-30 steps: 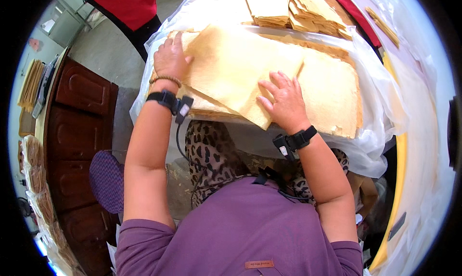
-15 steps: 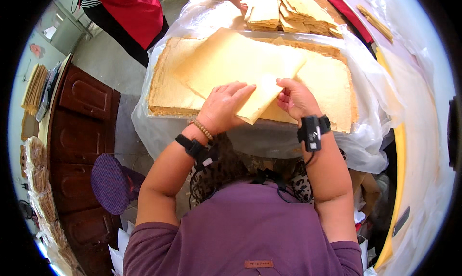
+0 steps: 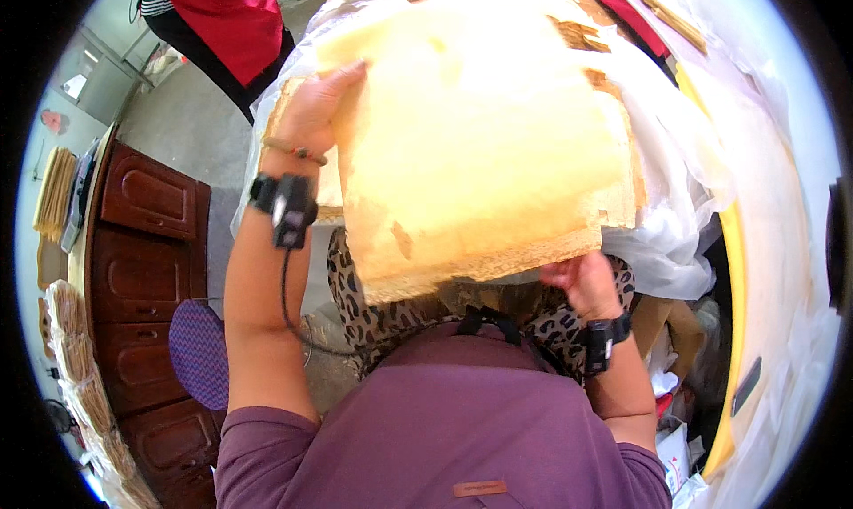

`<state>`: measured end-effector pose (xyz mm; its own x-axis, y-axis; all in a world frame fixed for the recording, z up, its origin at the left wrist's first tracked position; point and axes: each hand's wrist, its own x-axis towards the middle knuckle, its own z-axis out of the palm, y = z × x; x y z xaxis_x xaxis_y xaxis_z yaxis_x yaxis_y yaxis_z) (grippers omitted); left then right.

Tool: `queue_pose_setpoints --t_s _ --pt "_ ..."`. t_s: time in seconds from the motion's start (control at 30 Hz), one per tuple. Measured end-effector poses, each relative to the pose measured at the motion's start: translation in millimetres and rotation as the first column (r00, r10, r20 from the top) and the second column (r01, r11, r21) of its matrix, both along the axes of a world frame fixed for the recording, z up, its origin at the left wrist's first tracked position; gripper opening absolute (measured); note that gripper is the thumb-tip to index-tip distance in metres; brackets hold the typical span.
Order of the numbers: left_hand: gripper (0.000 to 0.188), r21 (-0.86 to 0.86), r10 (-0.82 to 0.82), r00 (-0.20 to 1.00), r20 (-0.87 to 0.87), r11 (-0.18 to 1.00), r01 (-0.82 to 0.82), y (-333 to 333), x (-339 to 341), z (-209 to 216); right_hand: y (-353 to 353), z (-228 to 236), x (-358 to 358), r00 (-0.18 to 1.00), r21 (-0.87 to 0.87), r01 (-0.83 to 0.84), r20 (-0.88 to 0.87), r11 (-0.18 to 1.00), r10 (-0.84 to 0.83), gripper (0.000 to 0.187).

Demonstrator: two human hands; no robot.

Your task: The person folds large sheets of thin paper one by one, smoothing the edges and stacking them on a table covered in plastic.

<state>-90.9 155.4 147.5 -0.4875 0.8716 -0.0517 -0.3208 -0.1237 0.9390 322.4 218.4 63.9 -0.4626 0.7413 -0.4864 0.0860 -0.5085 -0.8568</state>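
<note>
A large yellow, paper-like sheet (image 3: pixel 471 154) is raised and spread in front of me, its rough lower edge hanging over my lap. At its left edge my left hand (image 3: pixel 315 109) is closed on it, thumb lying over the top face. My right hand (image 3: pixel 584 282) is at the lower right corner, fingers curled against the edge and slightly blurred; part of the grip is hidden. Underneath, a stack of similar sheets (image 3: pixel 629 185) shows only at its sides. Bright glare washes out the sheet's upper part.
Clear plastic (image 3: pixel 666 242) drapes the table. Folded yellow pieces (image 3: pixel 582 35) lie at the far side, mostly covered. Someone in a red apron (image 3: pixel 227 20) stands at the far left. Left are a dark wooden cabinet (image 3: pixel 147 278) and a purple patterned seat (image 3: pixel 197 353).
The sheet has been lifted, turned and opened out towards me. My left hand has moved left and away to its side edge; my right hand has come down nearer my lap.
</note>
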Motion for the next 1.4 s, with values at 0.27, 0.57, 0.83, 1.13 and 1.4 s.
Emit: queue_pose_setpoints --t_s 0.27,0.57,0.83,1.13,1.4 --pt "0.049 -0.334 -0.132 0.326 -0.936 0.629 -0.703 -12.1 17.2 -57.9 -28.8 -37.0 -41.0 0.886 -0.201 -0.298 -0.422 0.933 0.191 0.069" --pt "0.057 -0.306 -0.300 -0.189 -0.935 0.952 0.004 -95.3 108.3 -72.0 -28.8 -19.3 -56.8 0.967 -0.302 -0.215 -0.201 0.929 0.158 0.022" --pt "0.027 -0.086 -0.099 0.601 -0.793 0.995 0.050 -78.1 90.8 -87.6 -22.8 26.3 -61.6 0.872 0.567 -0.273 -0.195 0.777 0.449 0.040" --pt "0.036 -0.484 0.000 0.955 -0.296 0.862 -0.150 -26.6 54.1 -83.4 43.5 20.4 -140.0 0.817 0.774 -0.576 0.551 -0.264 -0.167 0.048" --pt "0.063 -0.193 -0.314 -0.020 -0.949 0.632 -0.750 -33.1 85.2 -67.4 54.3 -0.1 -143.3 0.693 0.663 -0.720 0.697 -0.206 -0.182 0.052"
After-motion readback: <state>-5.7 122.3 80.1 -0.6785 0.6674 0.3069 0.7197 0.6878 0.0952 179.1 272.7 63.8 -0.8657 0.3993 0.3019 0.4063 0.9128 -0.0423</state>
